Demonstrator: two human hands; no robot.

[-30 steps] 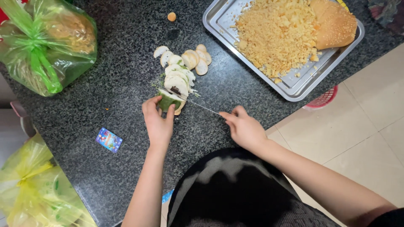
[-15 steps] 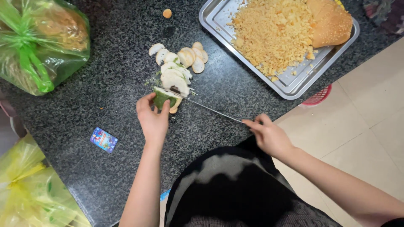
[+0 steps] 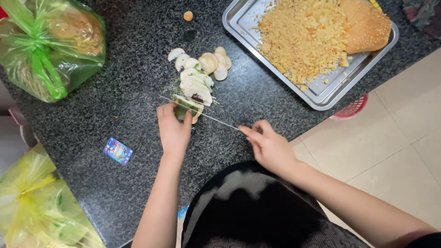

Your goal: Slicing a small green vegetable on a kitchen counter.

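Observation:
My left hand (image 3: 173, 130) pins a green-skinned roll (image 3: 187, 108) against the black speckled counter (image 3: 138, 55). My right hand (image 3: 268, 146) grips the handle of a thin knife (image 3: 206, 115), whose blade lies across the roll's top. Just beyond the roll lie several cut white slices (image 3: 197, 82), some fanned out, some with green edges and a dark centre.
A steel tray (image 3: 321, 94) with crumbs and a bread loaf (image 3: 365, 27) sits at the far right. A green bag (image 3: 50, 46) is far left, a yellow bag (image 3: 36, 206) near left. A small blue card (image 3: 118, 150) lies near my left arm. A red basket (image 3: 351, 109) shows below the counter edge.
My right hand has drawn the knife out to the right and then pushed it back toward the roll. My left hand stays on the roll.

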